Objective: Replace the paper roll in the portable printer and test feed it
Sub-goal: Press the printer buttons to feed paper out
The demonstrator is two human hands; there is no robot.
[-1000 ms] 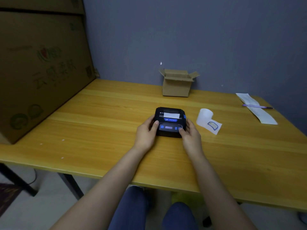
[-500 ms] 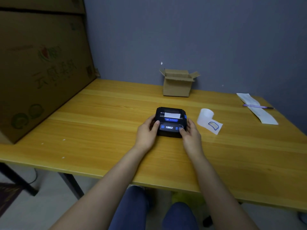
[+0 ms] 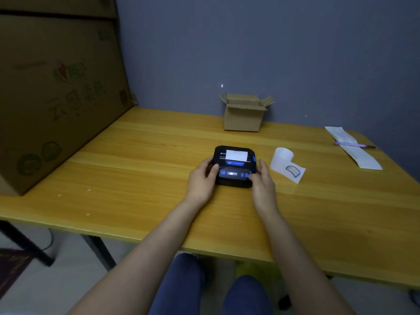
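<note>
A small black portable printer (image 3: 234, 165) with blue buttons and a lit display sits mid-table, lid closed. A short white paper strip (image 3: 236, 155) sticks out of its slot. My left hand (image 3: 201, 180) holds the printer's left side, thumb on the front panel. My right hand (image 3: 261, 183) holds the right side, its thumb pressing a blue button at the panel's right end. A white paper roll (image 3: 283, 160), partly unrolled with a blue-outlined label on its tail, lies just right of the printer.
A small open cardboard box (image 3: 243, 114) stands at the back by the wall. A big cardboard box (image 3: 56, 92) fills the table's left side. A long paper strip (image 3: 354, 148) with a purple pen (image 3: 354, 145) across it lies at the far right. The wooden table (image 3: 136, 178) ends near my knees.
The white paper strip at the printer's slot has grown longer. Both hands stay on the printer in nearly the same grip.
</note>
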